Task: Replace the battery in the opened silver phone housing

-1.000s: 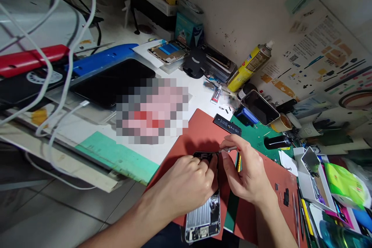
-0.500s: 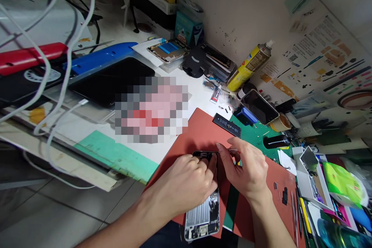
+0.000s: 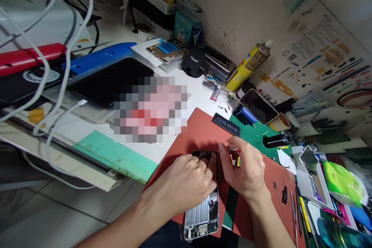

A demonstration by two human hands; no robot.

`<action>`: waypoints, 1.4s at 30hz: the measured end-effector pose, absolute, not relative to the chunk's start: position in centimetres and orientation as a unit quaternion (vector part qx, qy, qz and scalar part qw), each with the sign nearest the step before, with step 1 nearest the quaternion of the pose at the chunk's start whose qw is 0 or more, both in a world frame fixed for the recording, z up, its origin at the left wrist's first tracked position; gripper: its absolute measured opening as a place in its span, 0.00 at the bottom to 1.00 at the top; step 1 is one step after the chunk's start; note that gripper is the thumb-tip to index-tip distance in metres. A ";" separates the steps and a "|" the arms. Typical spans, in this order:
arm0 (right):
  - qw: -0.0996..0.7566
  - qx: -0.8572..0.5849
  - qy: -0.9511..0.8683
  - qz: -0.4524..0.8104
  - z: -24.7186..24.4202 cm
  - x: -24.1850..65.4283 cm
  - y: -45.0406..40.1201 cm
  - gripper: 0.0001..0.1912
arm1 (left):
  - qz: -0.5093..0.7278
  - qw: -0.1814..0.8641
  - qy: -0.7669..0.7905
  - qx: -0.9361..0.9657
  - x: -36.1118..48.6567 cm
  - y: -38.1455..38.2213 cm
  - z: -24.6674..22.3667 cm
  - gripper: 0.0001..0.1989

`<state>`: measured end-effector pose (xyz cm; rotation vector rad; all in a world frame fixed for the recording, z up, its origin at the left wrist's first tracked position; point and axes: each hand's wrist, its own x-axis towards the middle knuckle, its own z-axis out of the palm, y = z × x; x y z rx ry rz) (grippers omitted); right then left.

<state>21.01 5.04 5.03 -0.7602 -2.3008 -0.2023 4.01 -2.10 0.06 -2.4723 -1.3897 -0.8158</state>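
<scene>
Gripping the opened phone, the left hand steadies it; right hand pinches a tool.

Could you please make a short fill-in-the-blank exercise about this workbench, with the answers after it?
1. The left hand presses on an opened ____ lying on the red mat.
2. The right hand pinches a thin metal ____ beside the phone's top end.
3. The spray can leaning on the wall is mostly ____ in colour.
4. A black battery lies at the mat's far edge, beside the ____ mat.

Missing words: phone; tool; yellow; green
</scene>
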 end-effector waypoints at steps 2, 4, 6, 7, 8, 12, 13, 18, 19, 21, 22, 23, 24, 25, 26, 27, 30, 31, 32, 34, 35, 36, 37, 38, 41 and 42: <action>0.353 -0.294 -0.883 -0.092 5.0 21.0 5.0 0.06 | -0.275 0.099 -0.467 -0.834 4.0 -2.1 0.0 0.10; 0.352 -0.294 -0.885 -0.080 5.1 20.9 5.0 0.06 | -0.277 0.099 -0.469 -0.833 4.0 -2.1 0.0 0.10; 0.347 -0.292 -0.889 -0.061 5.1 21.0 4.9 0.05 | -0.277 0.097 -0.470 -0.832 4.0 -2.2 0.1 0.10; 0.345 -0.292 -0.890 -0.058 5.1 21.0 4.9 0.05 | -0.276 0.096 -0.469 -0.833 4.0 -2.2 0.2 0.10; 0.345 -0.293 -0.890 -0.060 5.1 21.0 4.9 0.05 | -0.274 0.096 -0.469 -0.834 4.0 -2.2 0.2 0.11; 0.357 -0.295 -0.881 -0.094 5.1 21.0 4.9 0.05 | -0.270 0.095 -0.466 -0.837 4.1 -2.2 0.2 0.12; 0.358 -0.294 -0.881 -0.094 5.1 21.1 4.9 0.05 | -0.271 0.095 -0.466 -0.837 4.1 -2.2 0.2 0.12; 0.337 -0.282 -0.897 -0.042 5.3 21.1 4.7 0.06 | -0.267 0.094 -0.467 -0.838 4.0 -2.2 0.1 0.06; 0.336 -0.280 -0.898 -0.044 5.3 21.0 4.7 0.06 | -0.264 0.093 -0.467 -0.839 4.0 -2.2 0.1 0.05; 0.339 -0.278 -0.897 -0.054 5.3 20.9 4.7 0.07 | -0.262 0.089 -0.467 -0.840 4.0 -2.3 0.1 0.05; 0.341 -0.278 -0.896 -0.057 5.2 20.9 4.8 0.07 | -0.262 0.087 -0.467 -0.840 4.0 -2.2 0.1 0.06; 0.343 -0.278 -0.895 -0.059 5.2 20.9 4.8 0.07 | -0.262 0.087 -0.467 -0.840 4.0 -2.2 0.1 0.06; 0.345 -0.279 -0.894 -0.062 5.1 20.8 4.8 0.06 | -0.263 0.088 -0.466 -0.840 4.0 -2.2 0.1 0.06; 0.348 -0.279 -0.892 -0.065 5.1 20.8 4.8 0.06 | -0.264 0.091 -0.465 -0.840 4.0 -2.2 0.0 0.05; 0.349 -0.280 -0.892 -0.069 5.0 20.7 4.8 0.06 | -0.263 0.094 -0.464 -0.841 4.0 -2.2 0.0 0.05; 0.350 -0.280 -0.891 -0.073 5.0 20.7 4.8 0.06 | -0.263 0.096 -0.462 -0.841 4.0 -2.2 0.0 0.05; 0.345 -0.283 -0.892 -0.073 4.9 20.7 4.7 0.06 | -0.263 0.096 -0.462 -0.842 4.0 -2.1 0.0 0.08; 0.345 -0.282 -0.892 -0.069 4.9 20.9 4.8 0.06 | -0.266 0.095 -0.462 -0.841 4.0 -2.1 0.0 0.09; 0.351 -0.283 -0.891 -0.064 4.8 21.2 4.8 0.05 | -0.272 0.093 -0.464 -0.838 4.0 -2.0 0.1 0.11; 0.394 -0.303 -0.867 -0.041 4.8 22.0 5.0 0.07 | -0.295 0.088 -0.465 -0.830 3.8 -1.9 0.2 0.11; 0.434 -0.328 -0.839 -0.025 4.8 22.5 5.2 0.09 | -0.309 0.085 -0.465 -0.826 3.7 -1.8 0.2 0.11; 0.481 -0.360 -0.800 -0.007 4.8 23.0 5.4 0.11 | -0.323 0.079 -0.465 -0.821 3.6 -1.7 0.3 0.13; 0.526 -0.394 -0.754 0.014 4.9 23.6 5.7 0.13 | -0.336 0.073 -0.466 -0.815 3.4 -1.6 0.3 0.15; 0.566 -0.423 -0.707 0.034 5.0 24.1 6.1 0.14 | -0.345 0.066 -0.467 -0.811 3.3 -1.5 0.3 0.17; 0.636 -0.465 -0.612 0.071 5.3 25.4 7.2 0.14 | -0.352 0.057 -0.471 -0.807 3.0 -1.3 0.2 0.18; 0.646 -0.470 -0.597 0.078 5.3 25.8 7.5 0.14 | -0.348 0.057 -0.469 -0.810 3.0 -1.2 0.2 0.18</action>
